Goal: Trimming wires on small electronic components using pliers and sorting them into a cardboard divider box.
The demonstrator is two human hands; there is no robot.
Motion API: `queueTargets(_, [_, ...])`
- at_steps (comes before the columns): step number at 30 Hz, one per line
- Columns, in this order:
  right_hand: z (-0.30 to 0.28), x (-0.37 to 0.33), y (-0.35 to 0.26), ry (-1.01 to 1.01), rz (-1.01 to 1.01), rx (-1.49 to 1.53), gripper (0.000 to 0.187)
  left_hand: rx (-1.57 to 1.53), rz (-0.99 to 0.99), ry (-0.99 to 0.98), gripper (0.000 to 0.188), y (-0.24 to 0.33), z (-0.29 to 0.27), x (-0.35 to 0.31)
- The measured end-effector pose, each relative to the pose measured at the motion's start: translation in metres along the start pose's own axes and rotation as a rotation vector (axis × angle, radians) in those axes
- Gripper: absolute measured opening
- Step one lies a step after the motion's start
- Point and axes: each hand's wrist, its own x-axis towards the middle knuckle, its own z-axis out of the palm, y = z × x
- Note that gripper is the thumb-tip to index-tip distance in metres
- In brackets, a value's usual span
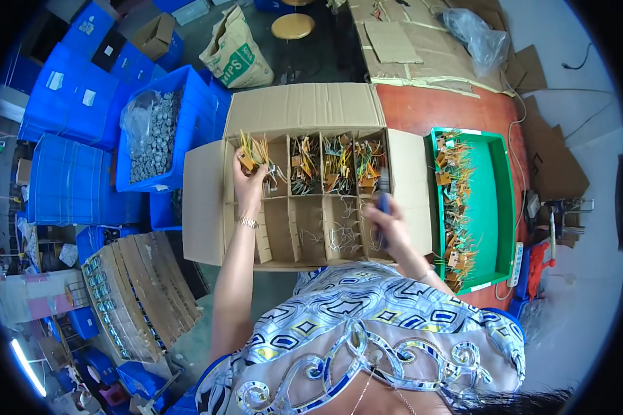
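- Holding the bundle of wired boards (254,155) at the carton's upper-left compartment (277,148), the left hand (248,181) has its thumb and fingers closed around the lower part, wires fanning upward; whether the bundle touches the floor there cannot be told.
- Lowering it upright, boards together, would likely suit best; a loose pinch could let the thin wires splay over the cardboard dividers (322,164).
- Pale wire ends beside the bundle look easy to snag, so tucking them in before the fingers let go seems wise.
- Clasping a blue-handled object (383,202), the right hand (391,221) is at the carton's right side; blur hides what the object is, and it should probably be kept off the packed wires near it.
- Three other upper compartments hold similar wired pieces, and stray white wires (344,235) lie in the lower row of the carton (304,111).
- Farther right, the green tray (488,200) on the red table (408,107) holds more wired boards (457,200) along its left side.
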Motion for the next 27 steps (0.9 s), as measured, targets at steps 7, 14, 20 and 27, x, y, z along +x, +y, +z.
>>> queueTargets(7, [0.083, -0.002, -0.004, -0.356, -0.133, -0.054, 0.044, -0.688, -0.110, -0.101, 0.045, 0.055, 0.067, -0.116])
queueTargets(14, [0.050, -0.018, -0.034, -0.335, -0.108, -0.022, 0.032, -0.528, -0.042, 0.088, 0.034, 0.056, 0.052, -0.128])
queueTargets(20, [0.063, -0.024, -0.021, -0.094, -0.373, -0.210, 0.036, -0.520, -0.056, 0.065, 0.034, 0.046, 0.074, -0.141])
queueTargets(27, [0.068, -0.046, -0.028, -0.306, -0.788, -0.463, 0.043, -0.702, -0.332, -0.094, 0.036, 0.065, 0.097, -0.168])
